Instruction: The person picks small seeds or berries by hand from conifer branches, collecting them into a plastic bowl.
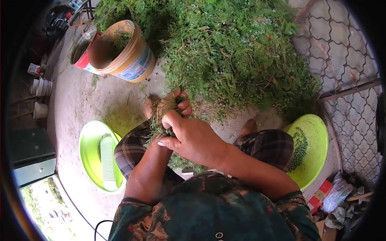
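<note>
My left hand [168, 103] is closed around a juniper-like evergreen sprig [156, 127], its fingers curled near the foot of the branch pile. Over it lies my right hand [195, 138], thumb and fingers bent in on the same sprig close to the left wrist; its fingertips are partly hidden. Both hands are in front of my knees. Right of my legs, a lime-green basin [319, 140] holds many small green berries [299, 150]. Left of my legs stands another lime-green basin [85, 154] with a pale ridged piece [107, 162] inside.
A large pile of cut evergreen branches [237, 52] covers the ground ahead. A yellow bucket [145, 58] with greenery inside and a red bucket [80, 60] stand ahead left. Metal mesh [341, 48] lies at the right, with a red box [320, 195] and plastic bags [337, 197] below it.
</note>
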Available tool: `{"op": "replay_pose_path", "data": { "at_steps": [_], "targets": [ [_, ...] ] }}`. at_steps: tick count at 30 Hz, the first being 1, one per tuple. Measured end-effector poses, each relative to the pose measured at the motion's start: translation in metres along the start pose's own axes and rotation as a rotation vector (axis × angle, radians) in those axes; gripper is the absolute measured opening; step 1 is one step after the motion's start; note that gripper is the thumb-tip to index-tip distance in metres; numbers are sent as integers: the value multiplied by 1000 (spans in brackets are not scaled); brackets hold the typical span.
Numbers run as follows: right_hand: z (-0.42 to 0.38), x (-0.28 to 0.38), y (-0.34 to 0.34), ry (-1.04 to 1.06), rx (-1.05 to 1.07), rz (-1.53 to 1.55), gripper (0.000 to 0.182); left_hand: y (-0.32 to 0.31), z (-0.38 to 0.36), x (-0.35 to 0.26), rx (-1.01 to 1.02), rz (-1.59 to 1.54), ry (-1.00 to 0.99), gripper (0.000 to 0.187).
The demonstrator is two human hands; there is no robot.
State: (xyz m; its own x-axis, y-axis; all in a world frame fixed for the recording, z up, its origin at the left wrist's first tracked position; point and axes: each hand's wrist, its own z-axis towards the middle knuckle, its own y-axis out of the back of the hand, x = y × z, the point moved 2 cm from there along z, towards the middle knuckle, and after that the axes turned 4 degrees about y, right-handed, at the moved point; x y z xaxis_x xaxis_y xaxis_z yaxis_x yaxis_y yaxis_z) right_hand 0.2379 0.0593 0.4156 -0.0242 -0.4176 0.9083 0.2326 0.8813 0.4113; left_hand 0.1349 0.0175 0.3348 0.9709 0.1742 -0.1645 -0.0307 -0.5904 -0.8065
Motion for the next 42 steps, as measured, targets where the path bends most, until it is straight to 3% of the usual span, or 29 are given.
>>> {"op": "replay_pose_path", "data": {
  "at_steps": [3, 7, 9, 12, 14, 15, 16, 18, 20, 22, 24, 25, 26, 27, 30, 33, 36, 40, 42],
  "targets": [
    [0, -2, 0, -13, -1, -10, 40, 6, 3, 0, 44, 11, -6, 22],
    [-1, -2, 0, -75, -28, 46, 36, -3, -1, -1, -46, 104, -201, 20],
    [-1, -5, -2, 27, -102, -1, 30, -4, 2, -4, -41, 111, -256, 20],
    [-6, -7, -5, 165, -165, 85, 22, 3, 6, -15, -27, 5, -145, 18],
    [-8, -9, -5, 152, -146, 150, 17, 9, 5, -26, 135, -123, -78, 15],
    [-9, -9, -5, 139, -125, 214, 13, 16, 7, -33, 284, -45, -50, 32],
    [-10, -9, -4, 139, -126, 213, 13, 26, 10, -34, 284, -45, -49, 32],
    [-14, -3, -3, 192, -44, 354, 8, 15, 2, -32, 235, -169, -177, 20],
    [-24, 14, -3, 53, 133, 663, 7, 23, 11, -40, 146, -171, -243, 15],
    [-29, 13, -3, 31, 167, 830, 4, 23, 19, -48, 416, -242, -71, 26],
    [-34, 7, 10, -307, 248, 1290, 14, 10, 15, -44, 442, -265, -36, 35],
    [-33, 5, 18, -267, 193, 1198, 26, 3, 12, -40, 466, -293, -18, 35],
    [-34, 1, 20, -268, 190, 1198, 26, -7, 7, -34, 488, -322, -1, 36],
    [-36, -7, 22, -307, 97, 1153, 28, -22, -1, -29, 461, -327, 10, 9],
    [-35, -13, 30, -368, -15, 1094, 25, -24, 2, -28, 439, -338, 40, 10],
    [-29, -15, 21, -128, -255, 533, 17, -25, 2, -23, 436, -298, 60, 12],
    [-21, -12, 4, 29, -325, 348, 12, -20, 5, -18, 469, -266, 55, 13],
    [-14, 2, 4, 231, -407, 178, 18, -22, -2, -9, 468, -313, 27, 15],
    [-7, 6, 6, 270, -406, 139, 23, -29, -9, -5, 422, -195, 21, 15]
  ]
}}
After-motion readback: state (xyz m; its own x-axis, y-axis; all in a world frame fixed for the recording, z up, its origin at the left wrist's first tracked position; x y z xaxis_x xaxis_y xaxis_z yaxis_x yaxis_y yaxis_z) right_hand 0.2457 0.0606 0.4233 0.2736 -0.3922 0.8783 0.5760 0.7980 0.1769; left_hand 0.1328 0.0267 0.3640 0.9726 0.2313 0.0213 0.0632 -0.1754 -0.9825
